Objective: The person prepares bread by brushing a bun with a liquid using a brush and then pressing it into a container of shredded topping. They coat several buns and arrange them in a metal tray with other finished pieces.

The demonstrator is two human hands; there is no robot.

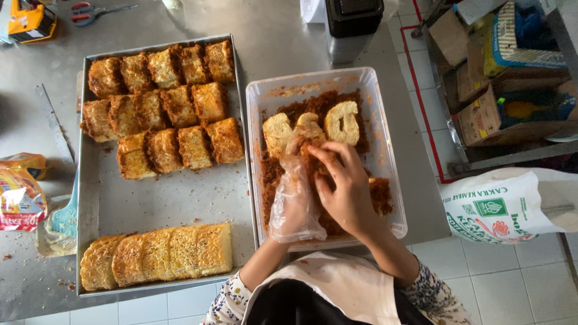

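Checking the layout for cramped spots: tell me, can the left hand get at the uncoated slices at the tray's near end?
Probably yes. The left hand, in a loose plastic glove, sits in the clear tub beside the tray; nothing stands between it and the uncoated slices.

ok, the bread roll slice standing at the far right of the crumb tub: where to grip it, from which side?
Grip the roll slice by its two crust edges, coming from above. It stands with its swirl face showing, apart from the tub wall, with open brown crumbs to its right. The gloved left hand and bare right hand crowd the near side.

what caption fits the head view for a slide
Gloved left hand and bare right hand press bread in a clear tub of brown crumbs beside a tray of coated pieces.
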